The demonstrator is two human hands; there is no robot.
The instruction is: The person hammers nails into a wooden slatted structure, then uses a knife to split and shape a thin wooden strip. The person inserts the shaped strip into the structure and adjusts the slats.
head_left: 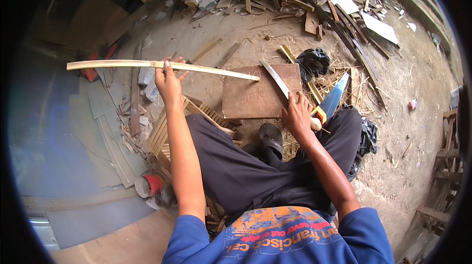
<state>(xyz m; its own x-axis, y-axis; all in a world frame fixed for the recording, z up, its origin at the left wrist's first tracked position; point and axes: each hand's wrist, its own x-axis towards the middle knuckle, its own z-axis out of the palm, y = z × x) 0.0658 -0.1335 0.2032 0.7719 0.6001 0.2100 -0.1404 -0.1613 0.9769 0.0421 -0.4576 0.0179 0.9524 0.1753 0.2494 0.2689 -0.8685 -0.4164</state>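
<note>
Left hand (pixel 168 79) grips a long bamboo strip (pixel 162 66), its right tip resting on a wooden block (pixel 255 98). Right hand (pixel 297 115) grips a knife (pixel 276 80), blade over the block's far right.

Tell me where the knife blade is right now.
In the head view the knife blade lies right of centre, held by the right hand, slanting across the right edge of the brown wooden board, near the bamboo strip tip.
</note>
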